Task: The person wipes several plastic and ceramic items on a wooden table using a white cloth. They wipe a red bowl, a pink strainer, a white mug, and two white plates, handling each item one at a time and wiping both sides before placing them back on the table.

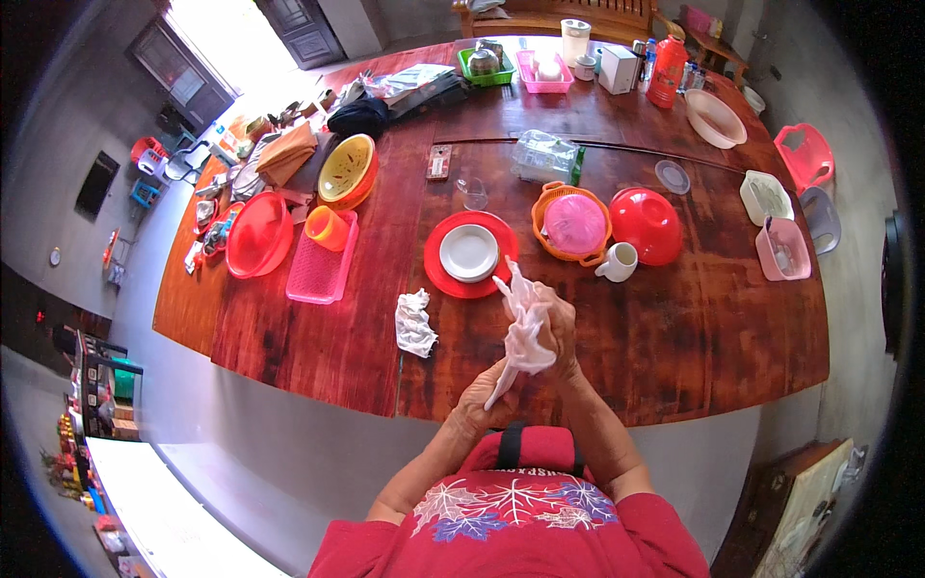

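Over the near edge of the table, both my hands are closed on one crumpled, pale whitish sheet (pixel 526 332); whether it is cloth or a thin plastic bag I cannot tell. My right hand (pixel 563 332) grips its right side, and the fingers are partly hidden behind it. My left hand (pixel 478 397) pinches the narrow lower end. Just beyond lies a red round plate (pixel 436 252) bearing white dishes (pixel 469 252). A crumpled white cloth (pixel 415 325) rests on the wood left of my hands. Farther right stands a white mug (pixel 618 262).
An orange basket (pixel 541 231) holding a pink bowl (pixel 575 223) touches an upturned red bowl (pixel 647 226). Leftward are a pink tray (pixel 313 281) with an orange cup (pixel 328 228), and a red basin (pixel 258 236). A clear plastic package (pixel 545 156) lies farther back on the wooden table (pixel 713 337).
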The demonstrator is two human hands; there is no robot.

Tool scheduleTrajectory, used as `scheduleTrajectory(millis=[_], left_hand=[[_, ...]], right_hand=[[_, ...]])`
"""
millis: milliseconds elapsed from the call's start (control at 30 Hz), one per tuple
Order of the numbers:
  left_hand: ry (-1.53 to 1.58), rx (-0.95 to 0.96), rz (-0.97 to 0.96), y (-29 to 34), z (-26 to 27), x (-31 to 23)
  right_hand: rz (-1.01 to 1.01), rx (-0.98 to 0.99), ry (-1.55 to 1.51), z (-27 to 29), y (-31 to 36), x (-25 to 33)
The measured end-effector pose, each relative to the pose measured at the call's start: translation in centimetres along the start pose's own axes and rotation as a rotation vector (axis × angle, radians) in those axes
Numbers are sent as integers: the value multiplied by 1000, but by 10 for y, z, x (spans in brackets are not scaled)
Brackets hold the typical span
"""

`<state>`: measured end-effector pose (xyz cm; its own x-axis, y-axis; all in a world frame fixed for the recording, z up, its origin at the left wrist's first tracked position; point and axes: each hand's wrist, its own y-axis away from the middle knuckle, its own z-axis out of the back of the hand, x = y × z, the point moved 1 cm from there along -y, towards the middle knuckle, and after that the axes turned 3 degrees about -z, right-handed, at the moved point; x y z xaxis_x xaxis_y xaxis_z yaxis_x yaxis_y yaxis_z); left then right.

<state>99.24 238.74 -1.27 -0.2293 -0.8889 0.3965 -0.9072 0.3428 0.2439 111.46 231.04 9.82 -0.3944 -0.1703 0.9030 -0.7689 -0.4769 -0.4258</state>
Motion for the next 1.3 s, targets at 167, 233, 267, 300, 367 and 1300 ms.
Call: scheduleTrajectory(millis=[167, 233, 267, 300, 367, 1300], left_hand=[[-654, -282, -321, 13, -73, 44], [-900, -165, -730, 9, -62, 26], [-953, -37, -780, 18, -70, 24], [-1002, 91, -830, 30, -83, 28], [-1375, 28, -846, 32, -94, 38], [-816, -112, -912, 35, -68, 21]], right_hand=[[-187, -26, -208, 3, -13, 5], [-233, -28, -297, -1, -13, -6], [-233, -3, -186, 3, -15, -12], [-236, 25, -76, 7, -16, -16], [-285, 38, 13, 4, -18, -21], [231, 67, 749, -32, 14, 1]])
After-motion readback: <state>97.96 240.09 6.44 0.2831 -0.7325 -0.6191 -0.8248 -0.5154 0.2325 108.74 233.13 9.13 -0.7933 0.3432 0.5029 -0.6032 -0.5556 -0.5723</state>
